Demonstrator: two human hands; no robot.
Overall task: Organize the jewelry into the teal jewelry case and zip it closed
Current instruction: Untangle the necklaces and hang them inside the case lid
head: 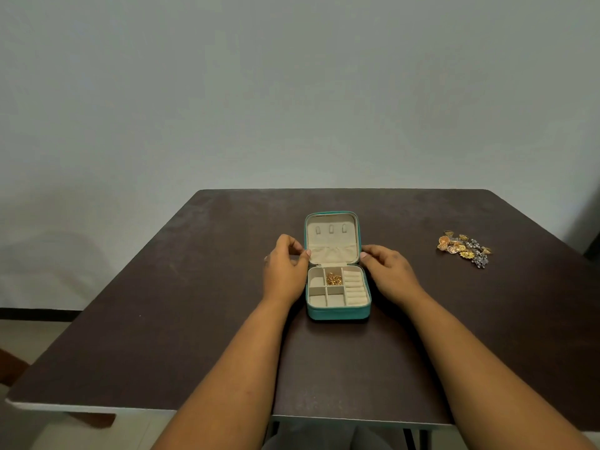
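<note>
The left hand (285, 271) rests against the left edge of the raised lid (331, 238) of the teal jewelry case (337, 311). Its fingers are curled, with the fingertips (306, 253) touching the lid's lower left corner near the hinge; whether they actually pinch the rim or only press on it cannot be told. The right hand (388, 271) mirrors it at the lid's right edge, fingers loosely bent and one fingertip (363, 254) touching the rim, nothing clamped in it. Neither hand holds any jewelry.

The step in hand looks like steadying the lid open. To do it well, the lid should sit back far enough to stay open unaided, and the tray should not slide on the table, so that both hands come free for picking.

The case sits at the centre of the dark brown table (162, 319). Its cream tray is divided into small square compartments on the left and ring rolls (355, 287) on the right. A gold chain (333, 279) lies bunched in the upper middle compartment; the other compartments appear empty.

At about three o'clock from the case, well apart from it, lies a heap of gold and silver jewelry (464, 248), not yet sorted. Most of the task appears to remain, and the zip is undone.
</note>
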